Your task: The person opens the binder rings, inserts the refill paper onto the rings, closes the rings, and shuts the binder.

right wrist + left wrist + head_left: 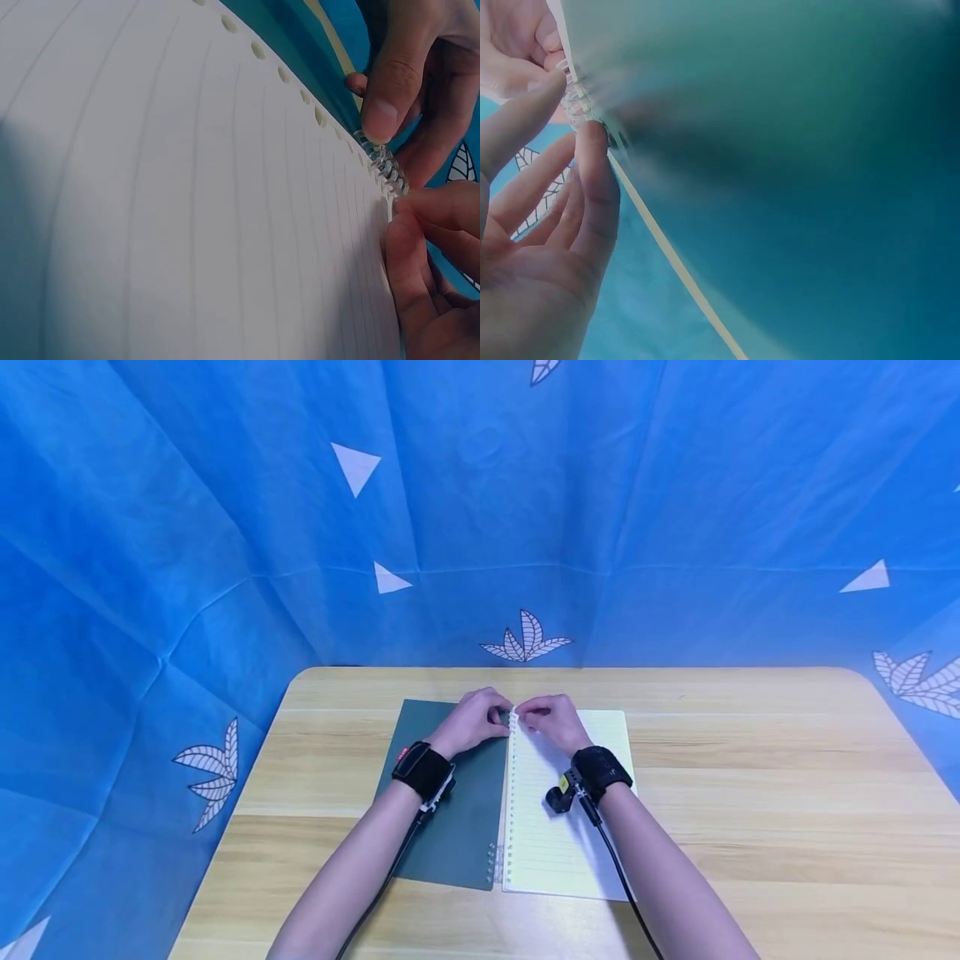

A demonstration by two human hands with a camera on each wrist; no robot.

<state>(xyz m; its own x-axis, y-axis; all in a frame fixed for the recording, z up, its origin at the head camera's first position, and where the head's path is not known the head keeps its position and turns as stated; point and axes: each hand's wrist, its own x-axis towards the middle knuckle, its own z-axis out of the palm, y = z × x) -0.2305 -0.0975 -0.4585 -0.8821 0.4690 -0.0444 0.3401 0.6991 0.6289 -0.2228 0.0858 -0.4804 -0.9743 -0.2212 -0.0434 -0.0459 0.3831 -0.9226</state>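
A loose-leaf notebook lies spread on the table, its dark green cover (457,852) to the left and its lined pages (558,860) to the right. Clear plastic binding rings (390,169) run at the top of the spine. My left hand (474,722) pinches these rings between thumb and fingers, as the left wrist view shows. Close beside it, my right hand (553,724) pinches the notebook at the top inner corner of the pages, by the end of the rings. Punched holes (258,50) along the page edge show no rings through them lower down.
The wooden table (750,793) extends to both sides of the notebook. A blue curtain (480,510) with leaf and triangle prints hangs behind its far edge. Black wrist straps (422,771) with cameras and cables sit on both forearms.
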